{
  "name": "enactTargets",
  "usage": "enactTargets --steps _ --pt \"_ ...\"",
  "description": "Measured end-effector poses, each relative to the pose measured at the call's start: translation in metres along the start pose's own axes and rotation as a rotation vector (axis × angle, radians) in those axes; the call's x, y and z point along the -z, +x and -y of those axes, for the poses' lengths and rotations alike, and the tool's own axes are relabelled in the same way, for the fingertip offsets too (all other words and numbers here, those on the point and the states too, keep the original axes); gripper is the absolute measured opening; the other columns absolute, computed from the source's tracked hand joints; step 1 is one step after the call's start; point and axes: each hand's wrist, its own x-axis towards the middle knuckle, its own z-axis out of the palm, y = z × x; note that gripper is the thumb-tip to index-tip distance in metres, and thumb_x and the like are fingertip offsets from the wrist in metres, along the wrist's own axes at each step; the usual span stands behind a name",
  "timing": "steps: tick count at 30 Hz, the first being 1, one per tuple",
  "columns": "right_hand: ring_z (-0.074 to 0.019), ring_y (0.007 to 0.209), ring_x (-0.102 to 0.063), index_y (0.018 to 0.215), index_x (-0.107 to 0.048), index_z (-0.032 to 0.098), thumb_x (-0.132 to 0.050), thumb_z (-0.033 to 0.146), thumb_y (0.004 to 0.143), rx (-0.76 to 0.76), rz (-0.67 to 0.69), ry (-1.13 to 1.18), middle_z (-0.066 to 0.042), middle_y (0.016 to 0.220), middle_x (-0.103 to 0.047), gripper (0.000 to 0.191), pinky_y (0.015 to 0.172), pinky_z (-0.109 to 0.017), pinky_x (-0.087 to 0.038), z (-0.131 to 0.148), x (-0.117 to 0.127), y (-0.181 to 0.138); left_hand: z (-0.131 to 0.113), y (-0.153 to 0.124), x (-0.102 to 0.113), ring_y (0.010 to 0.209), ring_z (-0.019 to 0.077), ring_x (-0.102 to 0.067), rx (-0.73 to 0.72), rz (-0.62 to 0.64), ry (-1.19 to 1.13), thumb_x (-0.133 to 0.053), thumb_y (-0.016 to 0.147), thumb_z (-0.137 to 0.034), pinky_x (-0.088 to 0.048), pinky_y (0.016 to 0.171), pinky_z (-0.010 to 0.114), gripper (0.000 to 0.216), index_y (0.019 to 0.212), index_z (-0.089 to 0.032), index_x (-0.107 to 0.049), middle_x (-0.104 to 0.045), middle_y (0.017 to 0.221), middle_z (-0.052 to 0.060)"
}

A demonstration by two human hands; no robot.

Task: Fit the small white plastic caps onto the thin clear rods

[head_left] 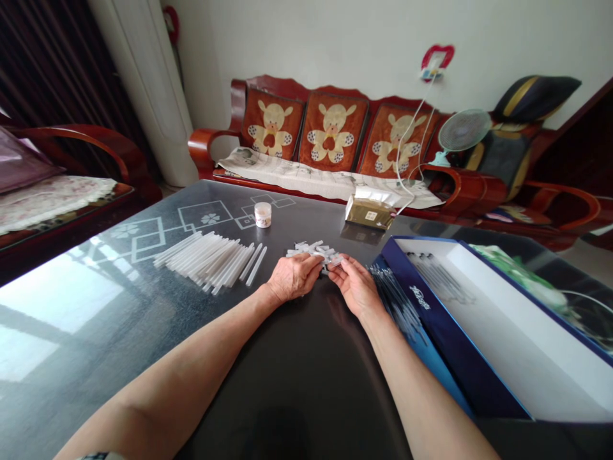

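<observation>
We have our left hand (pixel 295 276) and right hand (pixel 355 284) close together above the worktop (pixel 292 377). The heap of small white pieces (pixel 310 248) lies just beyond our fingertips, between and ahead of both hands. Our right fingers are pinched around a small pale piece (pixel 337 260); our left fingers are curled inward, and we cannot tell whether they grip anything. Long white tubes (pixel 215 259) lie to the left of our left fingers, while dark thin rods (pixel 400 303) and a blue box (pixel 431 313) are to the right of our right fingers.
</observation>
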Motion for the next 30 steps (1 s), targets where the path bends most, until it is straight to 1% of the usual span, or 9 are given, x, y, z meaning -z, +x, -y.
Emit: enactTargets --steps 7,10,14,16,20,24,30 --pt "-0.0139 0.077 -0.067 0.089 -0.061 0.020 -0.077 0.039 0.067 0.038 0.033 -0.101 0.000 0.084 -0.070 0.034 0.070 -0.027 -0.056 0.000 -0.006 -0.006 0.001 0.000 0.000 0.076 0.0174 -0.066 0.006 0.057 0.010 -0.039 0.096 -0.033 -0.049 0.066 0.025 0.030 0.110 -0.020 -0.062 -0.067 0.085 0.007" --pt "-0.0139 0.078 -0.067 0.092 -0.061 0.021 -0.075 0.038 0.068 0.086 0.025 -0.173 0.000 0.086 -0.069 0.033 0.070 -0.028 -0.056 0.000 -0.006 -0.007 0.002 0.001 0.000 0.075 0.0173 -0.065 0.001 0.063 -0.017 -0.040 0.094 -0.029 -0.050 0.068 0.026 0.029 0.110 -0.018 -0.062 -0.065 0.084 0.007" --pt "-0.0156 0.079 -0.068 0.100 -0.063 0.021 -0.074 0.037 0.070 0.167 0.046 -0.323 -0.001 0.088 -0.070 0.035 0.072 -0.030 -0.056 -0.002 -0.003 -0.006 0.003 0.002 0.001 0.075 0.0166 -0.063 0.005 0.067 -0.048 -0.040 0.092 -0.023 -0.050 0.072 0.027 0.027 0.103 -0.016 -0.063 -0.063 0.086 0.008" --pt "-0.0166 0.079 -0.068 0.098 -0.065 0.021 -0.073 0.039 0.071 0.175 0.063 -0.369 -0.001 0.086 -0.070 0.033 0.073 -0.030 -0.057 -0.004 -0.001 -0.005 0.003 0.003 0.002 0.076 0.0166 -0.062 -0.010 0.084 -0.050 -0.040 0.092 -0.022 -0.050 0.073 0.027 0.025 0.098 -0.016 -0.063 -0.061 0.085 0.008" --pt "-0.0160 0.075 -0.068 0.095 -0.068 0.019 -0.072 0.043 0.072 0.165 0.040 -0.380 -0.002 0.084 -0.071 0.032 0.071 -0.029 -0.057 -0.003 0.002 -0.004 0.002 0.004 0.003 0.078 0.0179 -0.061 -0.044 0.119 -0.011 -0.039 0.094 -0.024 -0.048 0.070 0.026 0.024 0.094 -0.016 -0.062 -0.061 0.082 0.007" --pt "-0.0130 0.064 -0.066 0.090 -0.070 0.017 -0.075 0.044 0.069 0.109 0.023 -0.379 -0.001 0.073 -0.071 0.034 0.063 -0.027 -0.055 0.001 0.002 -0.004 0.000 0.005 0.003 0.073 0.0165 -0.060 -0.059 0.150 0.016 -0.037 0.095 -0.024 -0.045 0.065 0.024 0.026 0.092 -0.017 -0.061 -0.061 0.077 0.006" --pt "-0.0120 0.056 -0.064 0.085 -0.070 0.016 -0.080 0.041 0.064 0.007 -0.033 -0.314 -0.002 0.069 -0.071 0.034 0.054 -0.025 -0.055 0.006 -0.005 -0.007 -0.002 0.005 0.005 0.076 0.0180 -0.057 -0.093 0.138 0.096 -0.035 0.096 -0.022 -0.045 0.069 0.026 0.029 0.093 -0.017 -0.063 -0.061 0.078 0.006"
